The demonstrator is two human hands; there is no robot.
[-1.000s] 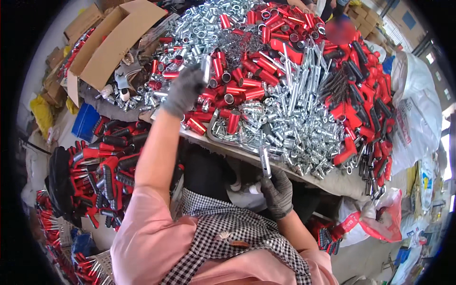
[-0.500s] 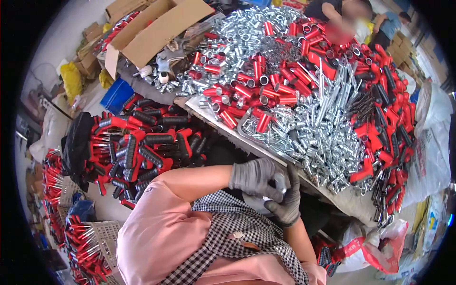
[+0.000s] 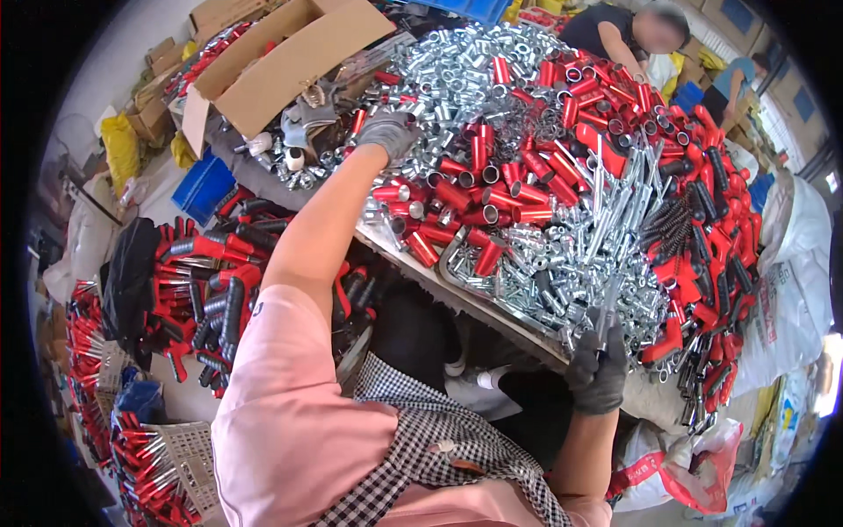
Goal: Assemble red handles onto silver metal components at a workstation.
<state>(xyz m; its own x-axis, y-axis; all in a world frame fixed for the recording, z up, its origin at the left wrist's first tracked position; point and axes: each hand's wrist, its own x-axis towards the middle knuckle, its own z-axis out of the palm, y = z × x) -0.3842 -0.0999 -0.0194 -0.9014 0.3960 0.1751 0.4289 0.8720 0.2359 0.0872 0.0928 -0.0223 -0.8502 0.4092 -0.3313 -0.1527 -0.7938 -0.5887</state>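
My left hand (image 3: 386, 133), in a grey glove, reaches across the table onto the pile, beside red metal tubes (image 3: 452, 167) and small silver metal fittings (image 3: 439, 61). Its fingertips are partly hidden among the parts, so I cannot tell what they grip. At the table's near edge my right hand (image 3: 599, 373), gloved too, is closed round a slim silver metal part (image 3: 608, 307) that points up from its fingers; motion blurs it. Silver fittings (image 3: 562, 272) lie in a heap just beyond that hand, with long silver rods (image 3: 623, 193) farther back.
Red tools with black grips (image 3: 707, 211) are heaped at the right and on a stack (image 3: 228, 290) at my left. An open cardboard box (image 3: 299, 66) and a blue bin (image 3: 209, 186) stand at far left. A co-worker (image 3: 619, 35) leans over the far side.
My hands were together in front of my chest; now they are apart. The left has reached far out onto the pile; the right has moved right to the table edge with the silver part.
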